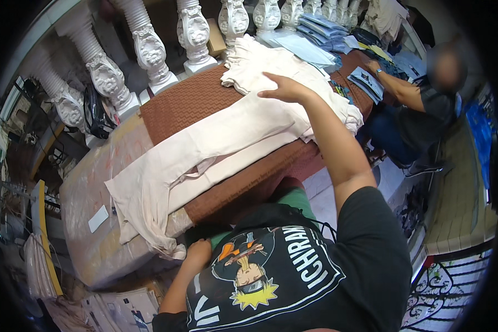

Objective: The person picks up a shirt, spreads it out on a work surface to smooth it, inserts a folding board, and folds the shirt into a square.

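One right hand wide, left hand (grip unclear) by cloth, bagged garments beyond

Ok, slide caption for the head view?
Pale garments across brown cloth, right hand over them, left hand near one end.

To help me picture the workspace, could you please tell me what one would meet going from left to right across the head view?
Yellow strip → white card → left hand → right hand → blue folded pack beside the co-worker → crumpled blue sheet.
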Tool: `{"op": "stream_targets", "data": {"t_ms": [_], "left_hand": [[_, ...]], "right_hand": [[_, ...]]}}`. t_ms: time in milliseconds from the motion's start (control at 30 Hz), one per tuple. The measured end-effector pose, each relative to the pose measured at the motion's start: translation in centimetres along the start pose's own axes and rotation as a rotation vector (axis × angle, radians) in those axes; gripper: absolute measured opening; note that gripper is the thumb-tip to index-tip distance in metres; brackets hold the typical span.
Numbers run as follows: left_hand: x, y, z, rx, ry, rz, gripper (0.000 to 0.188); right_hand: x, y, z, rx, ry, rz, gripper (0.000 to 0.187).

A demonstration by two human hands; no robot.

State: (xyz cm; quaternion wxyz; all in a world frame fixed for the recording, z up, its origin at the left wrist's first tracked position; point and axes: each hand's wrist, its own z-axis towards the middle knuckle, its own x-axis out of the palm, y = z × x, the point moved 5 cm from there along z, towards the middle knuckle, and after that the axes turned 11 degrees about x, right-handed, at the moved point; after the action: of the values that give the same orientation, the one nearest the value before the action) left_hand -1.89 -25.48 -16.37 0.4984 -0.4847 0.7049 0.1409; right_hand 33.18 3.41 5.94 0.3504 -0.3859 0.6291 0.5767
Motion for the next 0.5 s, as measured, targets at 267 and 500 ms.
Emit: {"op": "stream_targets", "data": {"t_ms": [267, 500], "left_hand": [[0.7, 0.3, 0.8, 0.066, 0.089, -0.056, 0.034], [-23.8, -4.5, -4.0, 0.437, -0.256, -0.639, 0.039]], "right_hand": [[-4.1, 5.6, -0.7, -0.302, 0.021, -0.106, 0.061], [-1.4, 14.3, -5.2, -0.589, 0.083, -0.133, 0.032]]}}
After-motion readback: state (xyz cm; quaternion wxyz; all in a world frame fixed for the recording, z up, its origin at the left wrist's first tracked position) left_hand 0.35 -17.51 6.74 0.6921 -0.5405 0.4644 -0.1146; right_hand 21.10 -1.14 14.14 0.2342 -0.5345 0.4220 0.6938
